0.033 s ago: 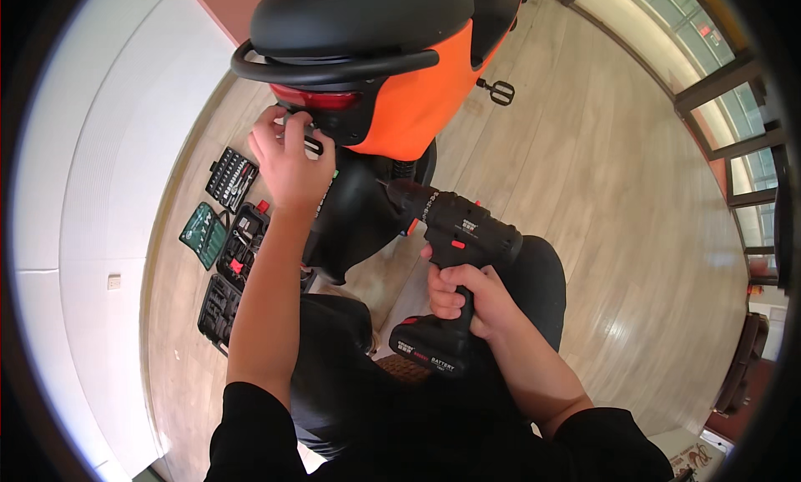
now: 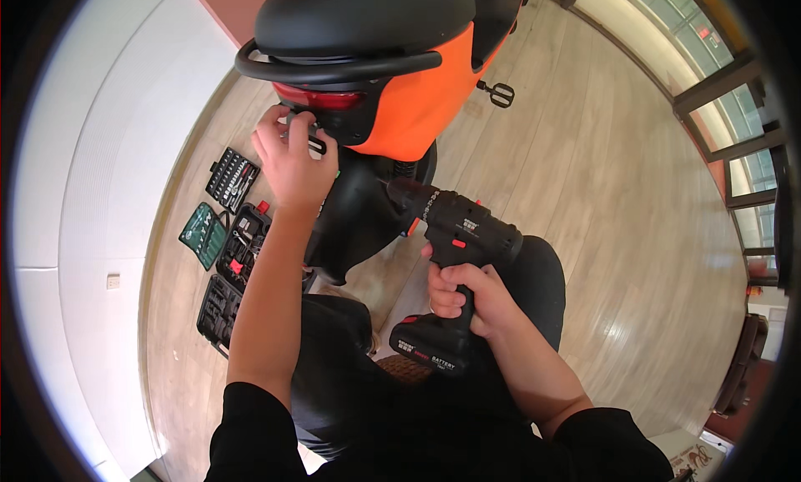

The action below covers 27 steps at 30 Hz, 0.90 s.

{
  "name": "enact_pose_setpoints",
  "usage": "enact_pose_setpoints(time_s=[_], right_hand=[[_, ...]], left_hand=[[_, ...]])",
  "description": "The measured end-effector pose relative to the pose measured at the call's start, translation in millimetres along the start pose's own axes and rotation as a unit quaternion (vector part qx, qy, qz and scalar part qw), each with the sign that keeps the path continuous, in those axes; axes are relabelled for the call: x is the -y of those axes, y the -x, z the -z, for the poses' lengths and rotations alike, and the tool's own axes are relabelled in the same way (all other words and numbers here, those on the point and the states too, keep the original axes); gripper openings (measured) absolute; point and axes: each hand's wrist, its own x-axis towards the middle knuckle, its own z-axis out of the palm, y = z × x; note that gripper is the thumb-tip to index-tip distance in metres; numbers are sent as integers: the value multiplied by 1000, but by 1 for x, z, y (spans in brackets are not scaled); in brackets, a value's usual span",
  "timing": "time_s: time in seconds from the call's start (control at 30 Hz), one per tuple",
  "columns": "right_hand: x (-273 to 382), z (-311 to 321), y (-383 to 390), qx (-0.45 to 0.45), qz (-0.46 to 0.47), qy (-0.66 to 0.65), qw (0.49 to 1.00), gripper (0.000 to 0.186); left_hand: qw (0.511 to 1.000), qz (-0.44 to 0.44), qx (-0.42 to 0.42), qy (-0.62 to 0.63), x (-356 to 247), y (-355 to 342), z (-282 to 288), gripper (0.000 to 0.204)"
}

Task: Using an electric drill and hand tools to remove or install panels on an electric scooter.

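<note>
The right hand's (image 2: 477, 297) fingers clench the drill (image 2: 463, 227) at three o'clock; at ten, the left hand's (image 2: 294, 163) fingers touch a slotted bracket (image 2: 311, 139), grip unclear. A mudguard (image 2: 355, 223) stands between drill and nine-o'clock toolbox (image 2: 219, 305).

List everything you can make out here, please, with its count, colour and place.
Scooter: 1, black and orange, top centre
Tail light: 1, red, scooter's rear
Pedal: 1, black, right of scooter
Slotted piece: 1, black, below tail light
Mudguard: 1, black, below scooter's rear
Drill: 1, black with red, centre
Socket set: 1, black case, floor, left
Pouch: 1, green, floor, left
Tool case: 1, black, open, floor, left
Floor: 1, pale wood, throughout
Wall: 1, white, left
Outlet: 1, white, left wall
Windows: several, brown frames, upper right
Legs: 2, dark trousers, lower centre
Sleeves: 2, black, lower edge
Left hand: 1, bare, at slotted piece
Right hand: 1, bare, gripping drill
</note>
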Motion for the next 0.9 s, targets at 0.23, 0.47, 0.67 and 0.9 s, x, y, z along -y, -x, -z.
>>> enact_pose_setpoints(time_s=[0.23, 0.47, 0.67, 0.9], right_hand=[[0, 0, -9, 42, 7, 16, 999, 37], [0, 3, -7, 4, -5, 35, 999, 35], [4, 4, -7, -38, -10, 41, 998, 42], [-6, 8, -19, -70, 63, 210, 973, 42]], left_hand=[[1000, -13, -4, 12, -5, -8, -3, 28], [1000, 4, 21, 20, -5, -12, -4, 30], [999, -34, -23, 20, 2, -13, -13, 32], [997, -21, -13, 67, 5, -13, -20, 29]])
